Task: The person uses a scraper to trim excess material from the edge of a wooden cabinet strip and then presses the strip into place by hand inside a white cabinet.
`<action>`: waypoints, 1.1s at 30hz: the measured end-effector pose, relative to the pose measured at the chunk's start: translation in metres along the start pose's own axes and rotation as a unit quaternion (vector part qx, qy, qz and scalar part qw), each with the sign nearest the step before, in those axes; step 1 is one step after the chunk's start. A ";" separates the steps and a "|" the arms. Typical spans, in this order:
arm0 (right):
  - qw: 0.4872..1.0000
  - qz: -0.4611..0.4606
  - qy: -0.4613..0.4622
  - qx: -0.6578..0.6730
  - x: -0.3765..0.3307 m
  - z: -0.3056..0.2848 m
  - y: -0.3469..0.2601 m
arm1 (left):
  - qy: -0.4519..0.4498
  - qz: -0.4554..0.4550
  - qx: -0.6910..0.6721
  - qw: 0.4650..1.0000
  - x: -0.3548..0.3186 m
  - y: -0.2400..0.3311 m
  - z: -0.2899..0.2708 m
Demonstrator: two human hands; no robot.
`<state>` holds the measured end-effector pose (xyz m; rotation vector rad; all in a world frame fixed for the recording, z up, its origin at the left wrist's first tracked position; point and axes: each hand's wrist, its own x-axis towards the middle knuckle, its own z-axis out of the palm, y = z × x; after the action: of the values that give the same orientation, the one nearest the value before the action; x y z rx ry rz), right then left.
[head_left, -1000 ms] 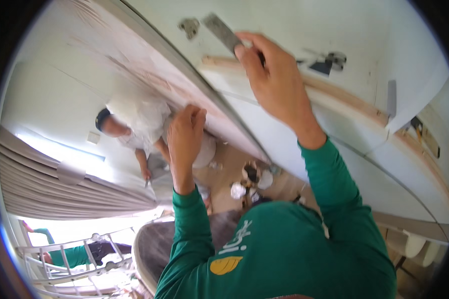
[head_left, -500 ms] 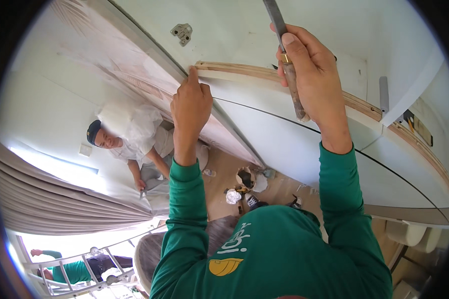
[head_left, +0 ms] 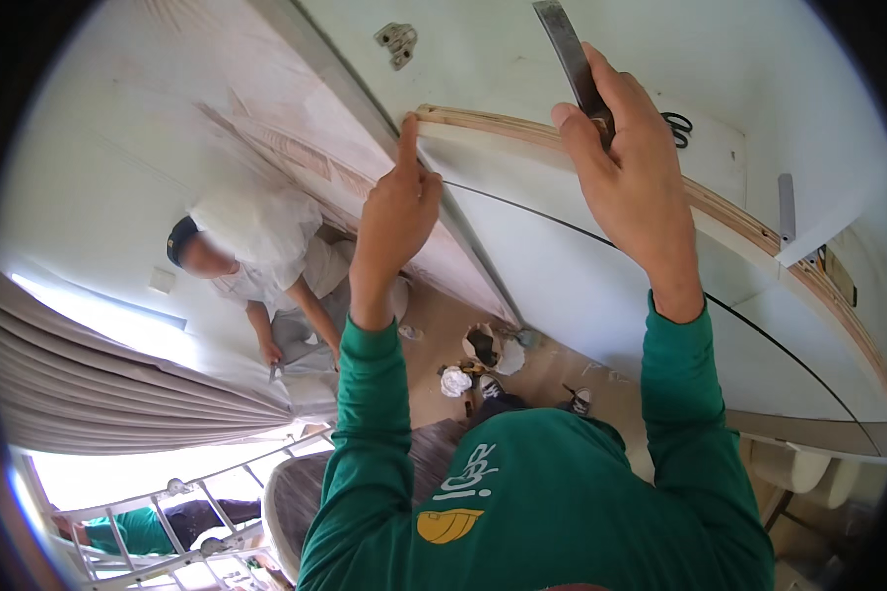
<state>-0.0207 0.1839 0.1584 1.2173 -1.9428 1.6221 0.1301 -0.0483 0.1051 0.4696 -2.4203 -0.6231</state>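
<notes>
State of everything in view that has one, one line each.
Right hand: closed around flat-bladed tool
Flat-bladed tool: held, blade pointing away from the person
Wooden edge: bare wood showing, partly hidden by right hand
Left hand: index finger extended, tip at wooden edge's end
Curtain: hanging in folds

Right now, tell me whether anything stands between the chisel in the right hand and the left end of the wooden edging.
Nothing visible stands between the chisel and the left end of the wooden edging. The left hand has its index finger at that end, and the metal hinge sits beyond the edging, off the direct line.
</notes>
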 end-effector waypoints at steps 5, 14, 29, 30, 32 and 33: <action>0.987 -0.052 -0.100 -0.112 -0.013 0.011 -0.013 | -0.163 0.026 -0.273 0.948 -0.016 -0.014 -0.017; 0.892 -0.138 -0.182 -0.391 -0.005 0.070 -0.048 | -0.185 -0.042 -0.355 0.915 -0.058 -0.098 0.001; 0.847 -0.054 -0.275 -0.452 0.025 0.098 -0.071 | -0.299 -0.114 -0.444 0.837 -0.120 -0.233 0.052; 0.846 -0.050 -0.278 -0.452 0.025 0.099 -0.071 | -0.302 -0.114 -0.448 0.833 -0.119 -0.235 0.055; 0.841 -0.067 -0.282 -0.457 0.026 0.100 -0.069 | -0.299 -0.116 -0.446 0.836 -0.115 -0.238 0.057; 0.838 -0.076 -0.284 -0.460 0.026 0.100 -0.068 | -0.294 -0.117 -0.444 0.838 -0.112 -0.238 0.062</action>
<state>0.0426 0.0824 0.1907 1.3974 -2.3893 0.0837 0.2208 -0.1747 -0.1161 0.1681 -2.2317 -2.1158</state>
